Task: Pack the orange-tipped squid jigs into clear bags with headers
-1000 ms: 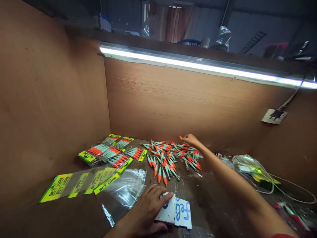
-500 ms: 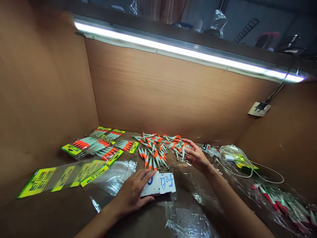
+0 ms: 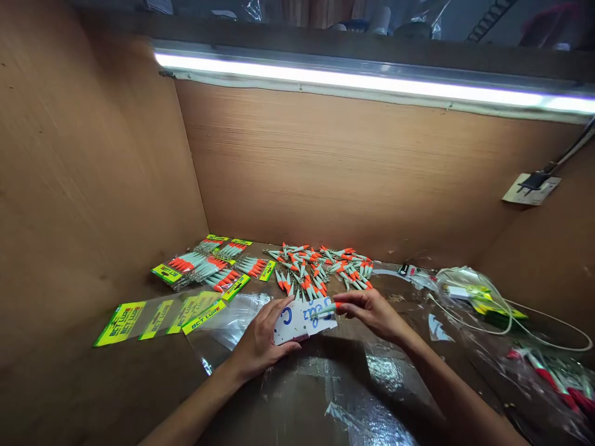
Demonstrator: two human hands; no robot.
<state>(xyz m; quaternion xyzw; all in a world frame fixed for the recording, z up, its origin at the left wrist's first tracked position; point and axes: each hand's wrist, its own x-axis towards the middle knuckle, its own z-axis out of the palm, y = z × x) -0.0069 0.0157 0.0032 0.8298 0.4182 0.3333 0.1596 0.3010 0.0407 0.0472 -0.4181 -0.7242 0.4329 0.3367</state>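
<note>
We steady the white card [image 3: 297,322] with our left hand [image 3: 260,341]; our right hand [image 3: 372,311] pinches one lure [image 3: 325,308] against it, ready for seating

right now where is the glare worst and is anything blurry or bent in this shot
Head view: the light strip blows out to white; glare also shines off the clear plastic on the table near the person. The far right edge blurs, so the packets there are unclear. The wooden walls flare outward, a wide-lens bend. Both hands, left and right, look sharp.
</note>
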